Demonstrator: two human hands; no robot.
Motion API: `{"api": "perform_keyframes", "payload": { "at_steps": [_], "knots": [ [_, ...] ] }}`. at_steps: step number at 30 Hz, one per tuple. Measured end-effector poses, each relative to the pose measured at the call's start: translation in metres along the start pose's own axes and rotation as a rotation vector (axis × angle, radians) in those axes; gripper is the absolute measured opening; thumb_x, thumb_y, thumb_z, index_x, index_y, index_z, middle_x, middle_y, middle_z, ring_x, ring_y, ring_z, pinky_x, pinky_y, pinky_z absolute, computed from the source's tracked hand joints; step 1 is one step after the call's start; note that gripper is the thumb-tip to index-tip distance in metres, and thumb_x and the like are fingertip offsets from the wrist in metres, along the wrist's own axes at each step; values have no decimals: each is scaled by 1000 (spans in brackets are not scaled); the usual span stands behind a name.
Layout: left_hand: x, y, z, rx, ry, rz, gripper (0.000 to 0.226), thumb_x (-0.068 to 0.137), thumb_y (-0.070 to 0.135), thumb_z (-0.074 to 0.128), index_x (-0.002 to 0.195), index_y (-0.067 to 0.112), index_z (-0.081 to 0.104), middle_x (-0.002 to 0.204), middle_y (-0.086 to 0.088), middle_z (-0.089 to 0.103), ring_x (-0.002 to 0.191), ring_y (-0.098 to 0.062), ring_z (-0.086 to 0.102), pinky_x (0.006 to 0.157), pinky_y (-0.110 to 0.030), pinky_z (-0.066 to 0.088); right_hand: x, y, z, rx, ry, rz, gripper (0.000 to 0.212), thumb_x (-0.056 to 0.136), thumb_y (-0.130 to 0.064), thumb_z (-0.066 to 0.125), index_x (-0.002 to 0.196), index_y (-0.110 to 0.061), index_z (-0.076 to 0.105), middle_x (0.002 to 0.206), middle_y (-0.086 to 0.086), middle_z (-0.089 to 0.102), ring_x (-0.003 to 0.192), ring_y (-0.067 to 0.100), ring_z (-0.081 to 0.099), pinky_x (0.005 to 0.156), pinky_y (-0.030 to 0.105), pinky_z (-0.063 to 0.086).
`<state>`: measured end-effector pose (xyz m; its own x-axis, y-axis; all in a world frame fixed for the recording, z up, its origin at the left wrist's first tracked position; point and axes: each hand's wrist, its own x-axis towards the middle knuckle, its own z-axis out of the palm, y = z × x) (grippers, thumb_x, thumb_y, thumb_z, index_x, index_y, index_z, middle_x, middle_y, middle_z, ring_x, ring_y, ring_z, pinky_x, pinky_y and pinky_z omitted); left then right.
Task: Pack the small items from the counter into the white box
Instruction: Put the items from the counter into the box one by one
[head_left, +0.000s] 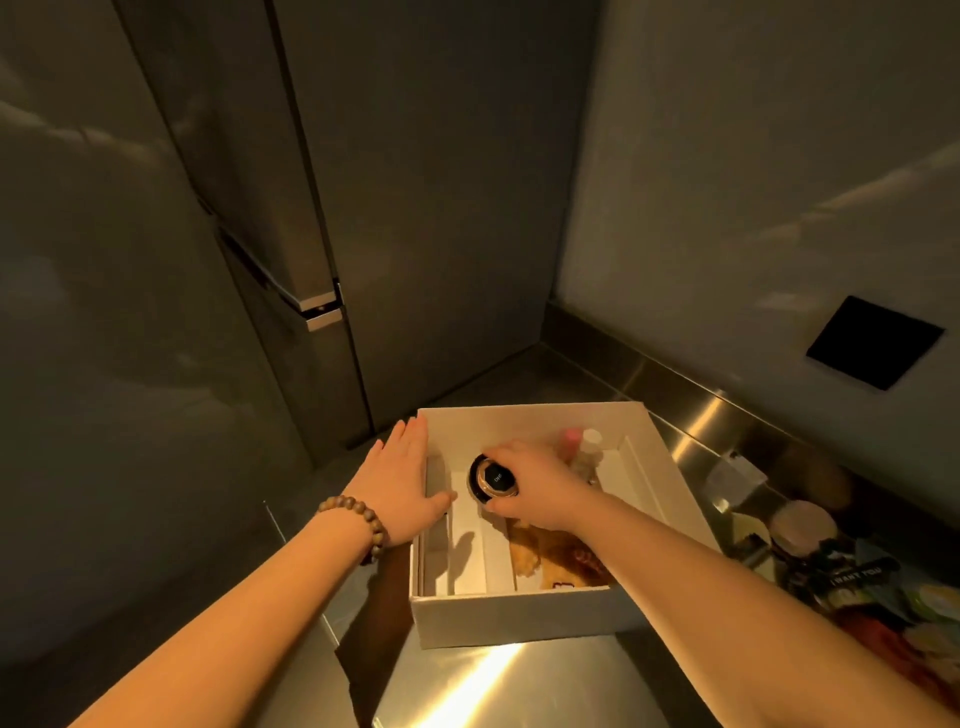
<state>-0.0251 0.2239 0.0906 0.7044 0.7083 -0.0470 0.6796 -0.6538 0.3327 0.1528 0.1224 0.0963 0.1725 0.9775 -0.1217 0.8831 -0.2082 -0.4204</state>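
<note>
Her right hand (540, 486) grips a black round jar (493, 480) low inside the white box (519, 621); the left hand (402, 480) lies flat on its wall. Set it upright beside the bottles (584, 447), steadying the box.

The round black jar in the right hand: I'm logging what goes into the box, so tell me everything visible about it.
The round black jar is small and glossy, with a gold-toned ring around a dark top face bearing small pale lettering too small to read. It is tilted, top face toward the camera, held inside the white box above its left-centre part. The right hand grips it from the right, fingers curled over its upper edge and thumb below. Whether it touches the box floor cannot be told. The left hand does not touch it.
</note>
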Motion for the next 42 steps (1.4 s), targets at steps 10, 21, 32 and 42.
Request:
{"api": "perform_keyframes", "payload": {
  "at_steps": [10, 21, 32, 42],
  "knots": [
    [-1, -3, 10, -139, 54, 17, 90, 81, 47, 45, 145, 27, -15, 157, 4, 1, 142, -11, 0, 110, -31, -4, 34, -13, 42, -141, -27, -75, 66, 90, -33, 60, 146, -20, 28, 143, 2, 30, 125, 22, 42, 104, 34, 41],
    [-3, 4, 9, -194, 80, 2, 87, 81, 45, 46, 143, 33, -14, 156, 5, 9, 142, -14, 7, 113, -38, 1, 38, -12, 47, -305, -6, -45, 59, 91, -25, 59, 143, -16, 34, 138, 9, 42, 125, 27, 40, 102, 39, 42],
    [4, 6, 8, -81, 98, -60, 88, 83, 47, 52, 147, 23, -5, 157, 0, 8, 143, -16, 6, 112, -37, 2, 4, -11, 25, -56, 40, 51, 70, 90, -43, 56, 148, -26, 22, 154, -2, 24, 140, 21, 24, 115, 39, 25],
    [-7, 81, 2, 73, 134, 116, 91, 80, 71, 38, 147, 17, 10, 156, -4, 14, 142, -22, 13, 115, -40, 8, -111, 24, -21, 85, 348, 214, 64, 95, -47, 43, 149, -31, 14, 159, -8, 11, 145, 16, 10, 116, 40, 21]
  ]
}}
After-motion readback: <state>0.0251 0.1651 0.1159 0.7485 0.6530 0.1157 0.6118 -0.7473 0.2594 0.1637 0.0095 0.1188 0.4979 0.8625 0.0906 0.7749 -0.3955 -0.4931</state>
